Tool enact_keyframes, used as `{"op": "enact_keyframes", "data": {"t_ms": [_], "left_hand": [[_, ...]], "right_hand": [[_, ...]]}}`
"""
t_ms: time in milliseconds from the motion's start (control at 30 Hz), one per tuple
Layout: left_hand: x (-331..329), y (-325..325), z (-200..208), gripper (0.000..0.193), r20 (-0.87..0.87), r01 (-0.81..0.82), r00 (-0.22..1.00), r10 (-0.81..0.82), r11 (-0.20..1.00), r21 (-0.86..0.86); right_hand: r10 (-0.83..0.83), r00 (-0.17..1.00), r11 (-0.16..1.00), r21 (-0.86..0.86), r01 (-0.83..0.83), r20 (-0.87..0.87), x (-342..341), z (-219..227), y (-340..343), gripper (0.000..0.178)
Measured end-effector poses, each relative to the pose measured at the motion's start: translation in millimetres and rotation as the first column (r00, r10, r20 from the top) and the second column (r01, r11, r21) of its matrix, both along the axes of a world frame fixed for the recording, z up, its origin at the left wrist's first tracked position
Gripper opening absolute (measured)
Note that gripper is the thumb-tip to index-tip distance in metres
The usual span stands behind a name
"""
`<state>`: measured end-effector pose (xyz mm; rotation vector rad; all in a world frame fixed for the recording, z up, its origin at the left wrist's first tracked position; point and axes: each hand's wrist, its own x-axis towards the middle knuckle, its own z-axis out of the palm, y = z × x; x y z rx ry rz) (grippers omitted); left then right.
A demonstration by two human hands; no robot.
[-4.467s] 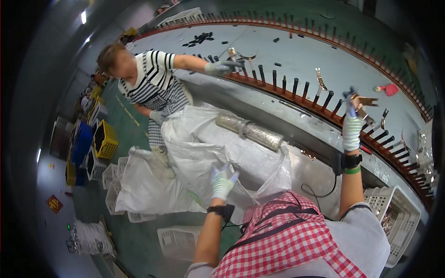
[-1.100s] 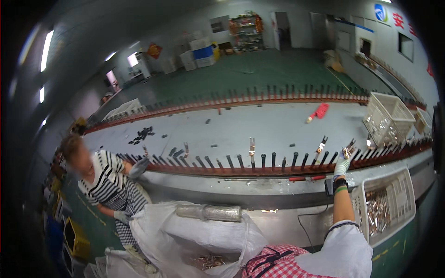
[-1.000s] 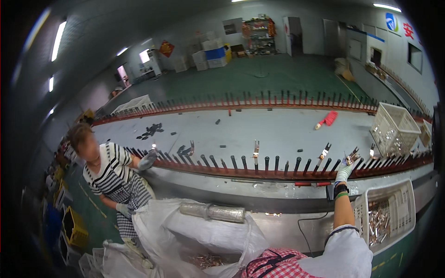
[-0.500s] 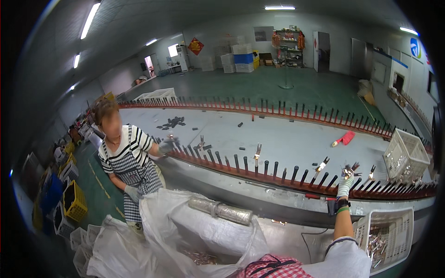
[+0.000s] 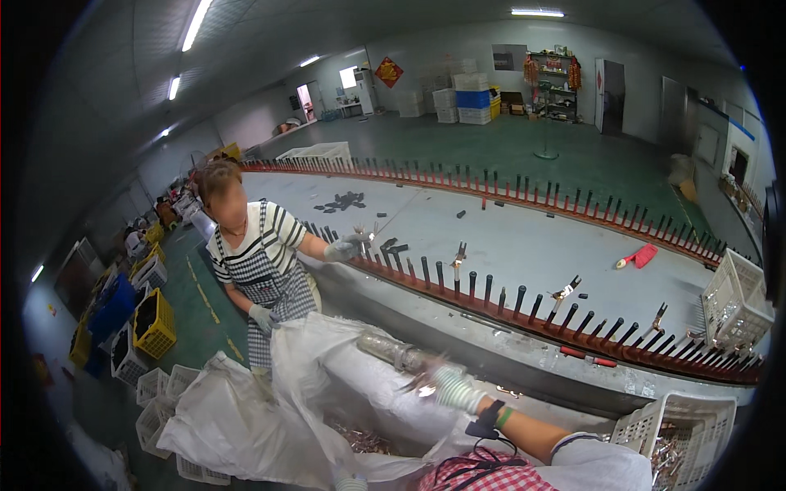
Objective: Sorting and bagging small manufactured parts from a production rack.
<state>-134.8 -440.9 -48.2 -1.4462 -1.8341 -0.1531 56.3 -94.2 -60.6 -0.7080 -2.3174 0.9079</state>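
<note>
In a white glove with green stripes, my right hand (image 5: 457, 389) is closed around a bunch of shiny metal pieces (image 5: 426, 381), blurred by motion. It hovers above the right side of a large white woven sack (image 5: 377, 407), beside a roll wrapped in clear film (image 5: 385, 350). Loose copper-coloured metal pieces (image 5: 360, 440) lie inside the sack. Only a bit of my gloved left hand (image 5: 351, 483) shows at the lower edge; its fingers are hidden. Fork-shaped metal pieces (image 5: 565, 290) sit on some of the dark pegs along the near rail (image 5: 524, 323).
At the left a co-worker in a checked apron (image 5: 266, 290) reaches a gloved hand (image 5: 344, 248) to the near pegs. A white crate of metal pieces (image 5: 643, 430) stands at my right. On the grey table lie a red-and-white glove (image 5: 639, 257) and black sleeves (image 5: 342, 202). Another white crate (image 5: 733, 299) stands right.
My right hand has swung left and toward me from the peg rail to the sack, carrying the metal pieces. My view has turned left. My left glove now shows at the lower edge.
</note>
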Motion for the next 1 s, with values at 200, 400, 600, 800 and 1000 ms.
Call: {"op": "enact_keyframes", "data": {"t_ms": [200,400,600,800,1000], "left_hand": [[-3,-10,34,0.068,0.695,-0.124,0.421,0.583,0.796,-0.592],[-15,19,11,0.072,0.777,-0.014,0.478,0.41,0.888,-0.46],[-2,22,48,0.073,0.805,-0.033,0.33,0.493,0.858,-0.512],[6,30,24,0.074,0.732,-0.011,0.534,0.423,0.869,-0.494],[-20,-2,-7,0.074,-0.204,-0.269,0.958,0.2,0.871,-0.411]], "right_hand": [[0.623,0.51,0.78,-0.421,-0.463,0.594,-5,112,-77,0.062],[0.04,0.988,0.943,-0.332,0.013,0.151,114,37,2,0.034],[-0.848,0.374,0.461,-0.174,0.87,-0.377,209,48,42,0.026],[-0.782,-0.255,0.137,-0.556,0.819,-0.568,337,44,57,0.03],[-0.809,-0.166,-0.122,-0.115,0.986,-0.565,331,100,73,0.048]]}}
